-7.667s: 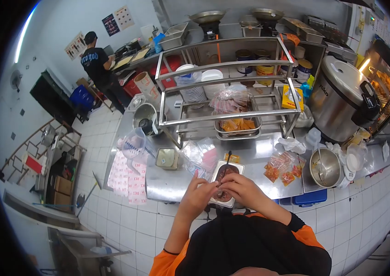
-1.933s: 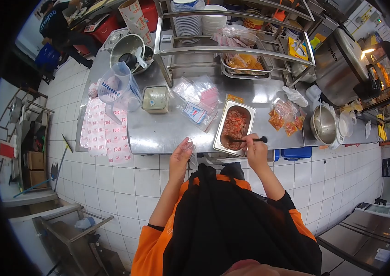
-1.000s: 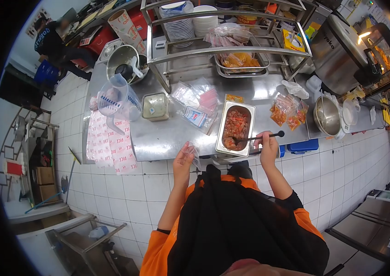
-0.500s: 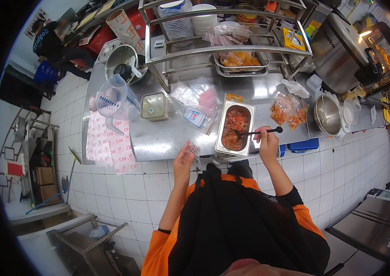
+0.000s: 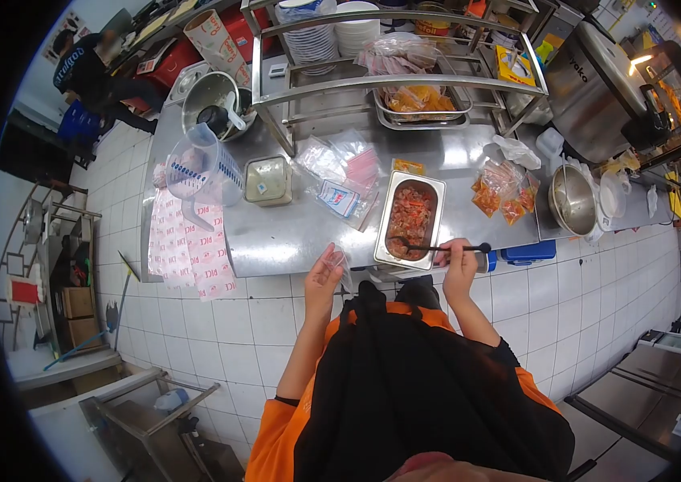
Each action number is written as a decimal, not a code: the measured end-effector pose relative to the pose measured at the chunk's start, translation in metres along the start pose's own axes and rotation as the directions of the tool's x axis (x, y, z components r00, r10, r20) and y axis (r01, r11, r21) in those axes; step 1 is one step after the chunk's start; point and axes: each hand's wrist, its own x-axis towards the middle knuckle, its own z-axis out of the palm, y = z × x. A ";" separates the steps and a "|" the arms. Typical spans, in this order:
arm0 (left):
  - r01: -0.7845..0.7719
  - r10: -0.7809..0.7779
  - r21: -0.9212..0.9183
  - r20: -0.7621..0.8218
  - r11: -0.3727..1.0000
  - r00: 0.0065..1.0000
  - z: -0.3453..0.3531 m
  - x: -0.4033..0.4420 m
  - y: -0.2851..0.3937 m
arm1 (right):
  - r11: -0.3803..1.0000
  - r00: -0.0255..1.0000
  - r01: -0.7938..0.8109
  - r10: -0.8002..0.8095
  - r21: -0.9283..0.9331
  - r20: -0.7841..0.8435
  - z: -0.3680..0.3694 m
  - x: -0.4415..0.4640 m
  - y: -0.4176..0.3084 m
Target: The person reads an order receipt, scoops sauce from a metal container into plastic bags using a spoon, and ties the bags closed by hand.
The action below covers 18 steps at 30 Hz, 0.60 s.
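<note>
Head camera, looking down on a kitchen worktop (image 5: 276,251): near the front edge, a deep rectangular metal container (image 5: 419,176) of chunky red-brown food mix (image 5: 413,210), with a black spoon (image 5: 429,247) dipped into the near end. Right hand (image 5: 458,262) just beyond the right-hand rim, fingers clamped on the spoon's handle, with the knobbed end sticking out past the grip; contact between handle and rim impossible to tell. Left hand (image 5: 320,277) at the front edge, left of the container and apart from it, fingers curled and pinched on a clear plastic bag (image 5: 345,270), thin and drooping; mouth of the bag too faint to make out. Behind the container, a small orange packet (image 5: 408,166); to the left, a loose spread of flat clear bags (image 5: 348,165) and a lidded-looking square tub (image 5: 267,181); to the right, filled packets (image 5: 504,193) in a heap, then a metal bowl (image 5: 573,202). As for handling, by judgement: spoon light and stiff, possibly slippery if greasy, best gripped partway along the handle, clear of the food; bag nearly weightless, limp and easily torn or stuck to itself, best pinched by the top edge; container rigid and probably heavy with food, best lifted by both long rims, kept level; mix soft, wet and lumpy, fit for scooping rather than gripping.
</note>
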 end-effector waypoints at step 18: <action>-0.024 0.026 -0.027 0.073 0.999 0.997 0.005 -0.005 0.010 | 0.915 0.943 -0.258 0.308 0.311 -0.124 -0.009 0.036 0.013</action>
